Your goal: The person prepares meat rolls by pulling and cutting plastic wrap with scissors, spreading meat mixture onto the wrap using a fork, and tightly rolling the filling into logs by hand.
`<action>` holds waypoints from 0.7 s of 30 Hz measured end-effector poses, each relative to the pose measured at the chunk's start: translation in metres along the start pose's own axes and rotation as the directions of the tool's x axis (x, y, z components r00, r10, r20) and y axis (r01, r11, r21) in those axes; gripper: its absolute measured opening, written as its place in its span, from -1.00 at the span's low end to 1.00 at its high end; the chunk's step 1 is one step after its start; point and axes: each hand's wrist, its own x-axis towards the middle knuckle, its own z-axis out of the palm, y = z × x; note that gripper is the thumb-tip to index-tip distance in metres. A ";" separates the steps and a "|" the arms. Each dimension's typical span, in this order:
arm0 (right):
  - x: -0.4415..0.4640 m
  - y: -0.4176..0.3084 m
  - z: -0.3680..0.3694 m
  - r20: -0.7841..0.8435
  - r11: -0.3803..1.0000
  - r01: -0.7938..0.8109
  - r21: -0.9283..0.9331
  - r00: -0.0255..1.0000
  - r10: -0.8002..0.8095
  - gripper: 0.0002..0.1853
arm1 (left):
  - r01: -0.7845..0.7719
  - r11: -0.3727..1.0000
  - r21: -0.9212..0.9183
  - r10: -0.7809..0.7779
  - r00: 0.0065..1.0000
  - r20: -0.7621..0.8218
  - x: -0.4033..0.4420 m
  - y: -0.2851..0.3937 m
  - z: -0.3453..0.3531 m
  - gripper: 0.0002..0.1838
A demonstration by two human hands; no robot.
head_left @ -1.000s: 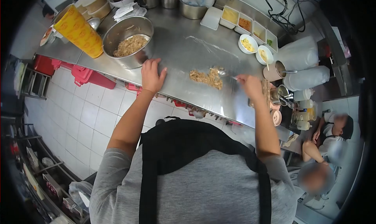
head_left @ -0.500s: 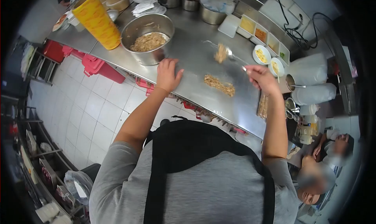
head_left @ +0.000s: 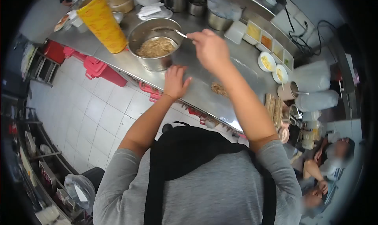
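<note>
My right hand point(head_left: 211, 50) is closed around the handle of a metal spoon point(head_left: 182, 34). The spoon's head reaches inside the rim of a steel pot point(head_left: 155, 63), above a light-brown shredded mixture point(head_left: 156, 48). Beside the pot, my left hand point(head_left: 175, 82) rests on the counter's front edge, its fingers stretched out and holding nothing. A strip of brown mixture point(head_left: 219, 89) lies on the steel counter, partly hidden behind my right forearm.
A tall yellow patterned container point(head_left: 103, 24) stands left of the pot. Along the back right are a tray of topping compartments point(head_left: 266, 42), two white bowls point(head_left: 267, 62) and a mug point(head_left: 288, 92). Wrapped rolls point(head_left: 273, 110) lie at right. Other people point(head_left: 334, 156) sit at far right.
My right hand has swung left with the spoon, from above the counter to the pot. The loaded spoon was over the counter before. My left hand has shifted slightly with the view.
</note>
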 end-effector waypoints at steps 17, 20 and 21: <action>-0.216 0.081 -0.082 0.172 0.852 -0.416 -0.319 0.858 0.483 -0.73 | -0.029 0.999 -0.025 0.029 1.000 -0.008 0.000 0.007 -0.002 -0.58; -0.211 0.073 -0.073 0.175 0.878 -0.390 -0.277 0.878 0.445 -0.72 | -0.033 0.999 -0.011 0.033 0.999 -0.010 0.000 0.007 -0.002 -0.58; -0.216 0.078 -0.068 0.174 0.868 -0.397 -0.299 0.871 0.459 -0.72 | -0.033 0.999 -0.011 0.033 0.999 -0.011 0.000 0.007 -0.002 -0.58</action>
